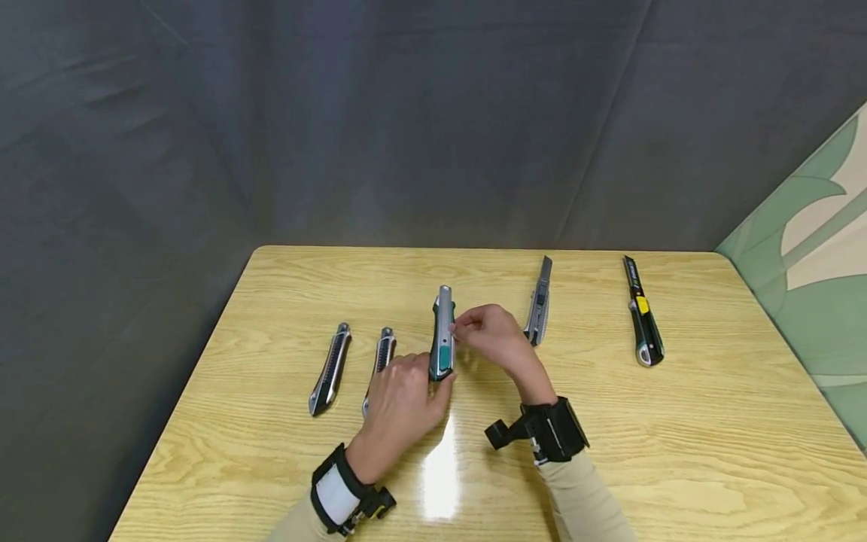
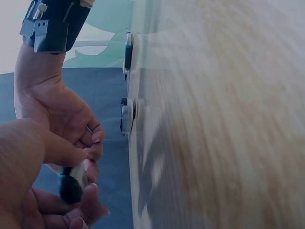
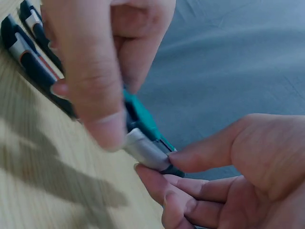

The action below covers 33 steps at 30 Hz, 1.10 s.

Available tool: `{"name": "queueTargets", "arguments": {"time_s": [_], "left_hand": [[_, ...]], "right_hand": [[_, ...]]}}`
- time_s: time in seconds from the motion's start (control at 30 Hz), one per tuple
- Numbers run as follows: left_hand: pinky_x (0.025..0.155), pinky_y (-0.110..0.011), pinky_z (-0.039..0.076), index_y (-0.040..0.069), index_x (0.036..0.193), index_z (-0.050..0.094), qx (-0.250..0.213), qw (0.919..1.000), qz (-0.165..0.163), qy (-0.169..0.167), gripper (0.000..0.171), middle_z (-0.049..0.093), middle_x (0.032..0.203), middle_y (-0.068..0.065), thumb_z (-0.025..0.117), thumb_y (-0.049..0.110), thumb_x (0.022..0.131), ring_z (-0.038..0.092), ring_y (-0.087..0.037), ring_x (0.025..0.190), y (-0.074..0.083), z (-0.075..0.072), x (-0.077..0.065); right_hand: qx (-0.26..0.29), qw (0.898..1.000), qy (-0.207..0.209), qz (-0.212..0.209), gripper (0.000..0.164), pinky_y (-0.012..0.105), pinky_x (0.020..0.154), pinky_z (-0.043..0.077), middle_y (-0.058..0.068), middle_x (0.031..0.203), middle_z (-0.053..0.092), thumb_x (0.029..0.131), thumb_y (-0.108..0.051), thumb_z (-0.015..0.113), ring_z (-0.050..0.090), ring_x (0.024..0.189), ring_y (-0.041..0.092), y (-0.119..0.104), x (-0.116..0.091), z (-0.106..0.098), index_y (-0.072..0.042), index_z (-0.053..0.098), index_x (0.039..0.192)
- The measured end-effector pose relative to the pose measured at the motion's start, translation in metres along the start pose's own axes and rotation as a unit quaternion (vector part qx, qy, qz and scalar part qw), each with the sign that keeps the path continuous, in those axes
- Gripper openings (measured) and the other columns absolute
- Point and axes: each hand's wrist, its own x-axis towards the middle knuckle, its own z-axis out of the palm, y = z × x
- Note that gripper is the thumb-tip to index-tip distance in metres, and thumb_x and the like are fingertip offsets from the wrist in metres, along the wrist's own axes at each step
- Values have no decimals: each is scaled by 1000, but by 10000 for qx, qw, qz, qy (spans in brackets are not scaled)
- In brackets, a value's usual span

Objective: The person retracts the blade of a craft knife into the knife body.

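Note:
A silver-and-green utility knife [image 1: 443, 324] is held up over the table, its long side facing the head camera. My left hand [image 1: 403, 391] grips its lower part, the thumb lying along the near end. From the other side my right hand [image 1: 494, 339] pinches the knife's edge between thumb and forefinger. In the right wrist view, the right thumb and fingertips [image 3: 190, 160] meet at one end of the knife [image 3: 145, 119], while the left hand [image 3: 95, 62] covers much of the rest. Only a dark end of the knife [image 2: 70, 190] shows among the fingers in the left wrist view.
On the wooden table [image 1: 711, 452], a black-and-silver cutter [image 1: 330, 369] lies at left, with a similar cutter [image 1: 384, 352] partly behind the left hand. A grey cutter [image 1: 539, 301] lies beyond the right hand. Farther right is a black cutter with a yellow slider [image 1: 643, 312].

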Motion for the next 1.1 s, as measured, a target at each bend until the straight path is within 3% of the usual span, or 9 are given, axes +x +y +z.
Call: {"name": "queueTargets", "arguments": {"time_s": [0.23,0.4,0.57,0.83,1.1], "left_hand": [[40,-23,29,15,69,59,177,9988,-236,-388,36,51,59,5,74,44,85,42,-10,51,1,5,-3],[41,-24,31,13,67,60,184,9975,-270,-619,36,54,58,2,77,40,83,44,-11,50,1,7,-5],[42,-25,33,13,68,59,182,9964,-324,-758,35,54,59,1,81,37,80,47,-12,51,2,8,-8],[43,-27,36,12,75,59,364,9944,-399,-910,39,57,62,0,85,41,75,52,-14,55,3,7,-8],[46,-25,38,11,80,58,67,9919,-454,-1180,41,59,67,1,86,40,74,54,-12,56,5,3,-11]], "right_hand": [[-10,9994,-308,155,20,28,66,45,12,94,74,92,-22,69,61,80,19,8,6,5,-6,75,102],[-314,9985,-396,186,18,27,63,45,9,89,75,91,-23,70,62,75,19,15,10,11,-7,76,95],[-790,9959,-372,243,17,26,58,43,5,84,74,90,-26,71,58,68,17,15,11,17,-10,77,88],[-940,9942,-421,305,15,26,58,43,4,82,73,88,-24,72,58,68,16,15,10,18,-10,77,85],[-1230,9909,-414,361,20,25,56,39,1,73,72,84,-28,79,54,64,15,13,7,20,-12,74,74]]}}
